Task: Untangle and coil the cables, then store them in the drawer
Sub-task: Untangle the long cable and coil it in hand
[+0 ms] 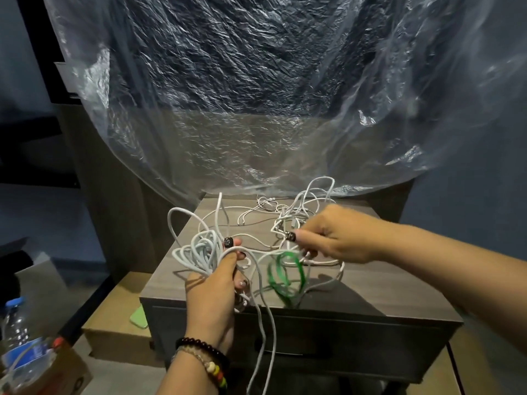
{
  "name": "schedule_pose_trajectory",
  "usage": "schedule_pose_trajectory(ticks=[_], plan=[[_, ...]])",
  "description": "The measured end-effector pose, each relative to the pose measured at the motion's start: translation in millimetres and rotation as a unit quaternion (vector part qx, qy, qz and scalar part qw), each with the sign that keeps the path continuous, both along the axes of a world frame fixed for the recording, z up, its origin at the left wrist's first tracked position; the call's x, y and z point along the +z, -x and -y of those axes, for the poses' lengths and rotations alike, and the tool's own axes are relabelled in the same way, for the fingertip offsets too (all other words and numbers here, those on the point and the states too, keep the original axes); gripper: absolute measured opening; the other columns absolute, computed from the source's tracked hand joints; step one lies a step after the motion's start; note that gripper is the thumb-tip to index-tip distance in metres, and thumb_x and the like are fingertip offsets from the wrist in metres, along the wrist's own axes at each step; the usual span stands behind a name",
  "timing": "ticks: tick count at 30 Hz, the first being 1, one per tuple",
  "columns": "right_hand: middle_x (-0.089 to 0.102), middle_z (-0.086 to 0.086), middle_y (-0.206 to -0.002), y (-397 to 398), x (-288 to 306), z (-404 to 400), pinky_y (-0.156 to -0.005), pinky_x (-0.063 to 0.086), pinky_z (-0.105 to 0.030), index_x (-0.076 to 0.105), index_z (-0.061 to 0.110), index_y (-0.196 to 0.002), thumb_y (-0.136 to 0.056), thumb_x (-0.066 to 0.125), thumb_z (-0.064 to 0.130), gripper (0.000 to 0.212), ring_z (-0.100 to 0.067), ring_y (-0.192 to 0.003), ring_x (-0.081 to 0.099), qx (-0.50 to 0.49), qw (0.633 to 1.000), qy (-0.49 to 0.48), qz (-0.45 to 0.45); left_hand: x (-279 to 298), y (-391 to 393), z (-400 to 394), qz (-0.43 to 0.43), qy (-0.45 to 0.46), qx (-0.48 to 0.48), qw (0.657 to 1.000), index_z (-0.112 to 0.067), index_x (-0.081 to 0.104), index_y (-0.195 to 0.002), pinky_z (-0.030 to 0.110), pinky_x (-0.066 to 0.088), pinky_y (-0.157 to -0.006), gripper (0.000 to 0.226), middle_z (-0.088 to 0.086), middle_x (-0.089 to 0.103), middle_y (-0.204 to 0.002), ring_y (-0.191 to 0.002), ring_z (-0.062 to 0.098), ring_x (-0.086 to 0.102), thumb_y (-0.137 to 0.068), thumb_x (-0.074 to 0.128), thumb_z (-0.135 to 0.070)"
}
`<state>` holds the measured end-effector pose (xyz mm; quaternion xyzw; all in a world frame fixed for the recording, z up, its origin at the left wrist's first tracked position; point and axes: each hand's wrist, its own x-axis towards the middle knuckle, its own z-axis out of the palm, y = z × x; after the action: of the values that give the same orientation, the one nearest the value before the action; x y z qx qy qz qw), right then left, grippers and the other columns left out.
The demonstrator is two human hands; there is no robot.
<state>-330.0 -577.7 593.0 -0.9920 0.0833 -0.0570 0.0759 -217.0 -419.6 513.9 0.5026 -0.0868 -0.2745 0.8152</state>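
Head view: both hands (pixel 212 283) (pixel 339 238) grip tangled white cables (pixel 199 252) atop the closed drawer (pixel 328 349).

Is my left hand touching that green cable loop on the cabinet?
Apart. The head view shows the left hand gripping a bundle of white cable loops, with bare cabinet top showing between it and the green cable.
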Motion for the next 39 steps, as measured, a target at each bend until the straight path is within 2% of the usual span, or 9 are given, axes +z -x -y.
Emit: schedule_pose_trajectory(ticks=[5,8,13,18,23,28,33,36,39], plan=[[0.049,0.002,-0.061,-5,4,27,-0.055,0.036,-0.030,0.057,0.013,-0.066,-0.084,0.031,0.074,0.069,-0.021,-0.061,0.050,-0.136,0.956,0.241,-0.095,1,1,1,-0.009,0.009,-0.014,1.000,-0.012,0.075,-0.094,0.020,0.033,-0.042,0.013,0.003,0.051,-0.058,-0.046,0.010,0.041,-0.085,0.067,-0.016],[0.052,-0.003,-0.071,-16,4,39,-0.062,0.040,-0.030,0.047,0.017,-0.070,-0.086,0.052,0.048,0.035,-0.029,-0.072,0.051,-0.185,0.947,0.256,-0.060,2,4,2,0.007,0.010,-0.019,1.000,-0.010,0.074,-0.093,0.021,0.032,-0.039,0.013,0.002,0.050,-0.055,-0.043,0.010,0.040,-0.085,0.067,-0.018],[0.056,-0.006,-0.058,-38,21,69,-0.051,0.047,-0.025,0.061,0.006,-0.063,-0.085,0.064,0.018,0.025,-0.014,-0.048,0.056,-0.240,0.968,-0.067,0.000,3,3,0,0.010,0.005,-0.017,1.000,-0.011,0.074,-0.094,0.023,0.031,-0.043,0.014,0.001,0.048,-0.052,-0.044,0.010,0.041,-0.086,0.065,-0.019],[0.067,-0.013,-0.067,-44,30,95,-0.044,0.043,-0.022,0.068,-0.002,-0.080,-0.090,0.056,0.008,0.019,-0.013,-0.047,0.052,-0.262,0.936,-0.224,0.073,6,1,-4,0.009,0.010,-0.001,1.000,-0.013,0.073,-0.095,0.019,0.032,-0.038,0.012,-0.001,0.055,-0.053,-0.043,0.008,0.042,-0.088,0.064,-0.015],[0.060,-0.009,-0.064,-41,35,120,-0.042,0.047,-0.013,0.062,-0.003,-0.080,-0.094,0.047,-0.003,0.020,-0.007,-0.046,0.056,-0.293,0.765,-0.533,0.211,6,-4,-11,0.054,-0.037,0.001,0.998,-0.009,0.069,-0.085,0.017,0.035,-0.034,0.014,0.003,0.049,-0.052,-0.041,0.008,0.042,-0.087,0.065,-0.022],[0.058,-0.011,-0.042,-55,23,127,-0.048,0.050,-0.012,0.052,-0.007,-0.075,-0.101,0.026,-0.004,0.037,-0.007,-0.031,0.055,-0.328,0.592,-0.683,0.275,4,-2,-9,0.056,-0.058,0.010,0.997,-0.010,0.073,-0.086,0.020,0.036,-0.038,0.012,0.003,0.050,-0.051,-0.045,0.012,0.043,-0.085,0.067,-0.020],[0.065,-0.020,-0.066,-69,15,134,-0.041,0.050,-0.018,0.052,-0.007,-0.103,-0.101,0.024,-0.007,0.029,-0.016,-0.038,0.063,-0.312,0.532,-0.692,0.374,2,0,-7,0.047,-0.050,0.015,0.998,-0.008,0.074,-0.088,0.024,0.035,-0.043,0.010,0.007,0.050,-0.052,-0.046,0.015,0.043,-0.084,0.068,-0.015],[0.052,-0.019,-0.093,-72,17,141,-0.047,0.057,-0.029,0.049,-0.004,-0.108,-0.099,0.036,-0.002,0.016,-0.026,-0.077,0.069,-0.275,0.482,-0.707,0.439,0,-3,-7,0.040,-0.050,0.009,0.998,-0.004,0.071,-0.091,0.023,0.037,-0.040,0.015,0.005,0.049,-0.052,-0.045,0.013,0.042,-0.084,0.067,-0.017],[0.055,-0.016,-0.086,-70,23,144,-0.064,0.058,-0.031,0.053,-0.002,-0.089,-0.091,0.046,-0.003,0.007,-0.024,-0.074,0.063,-0.281,0.520,-0.649,0.479,-1,-6,-8,0.005,-0.025,0.007,1.000,-0.002,0.068,-0.097,0.017,0.037,-0.036,0.016,0.003,0.051,-0.055,-0.042,0.009,0.042,-0.087,0.064,-0.014]])
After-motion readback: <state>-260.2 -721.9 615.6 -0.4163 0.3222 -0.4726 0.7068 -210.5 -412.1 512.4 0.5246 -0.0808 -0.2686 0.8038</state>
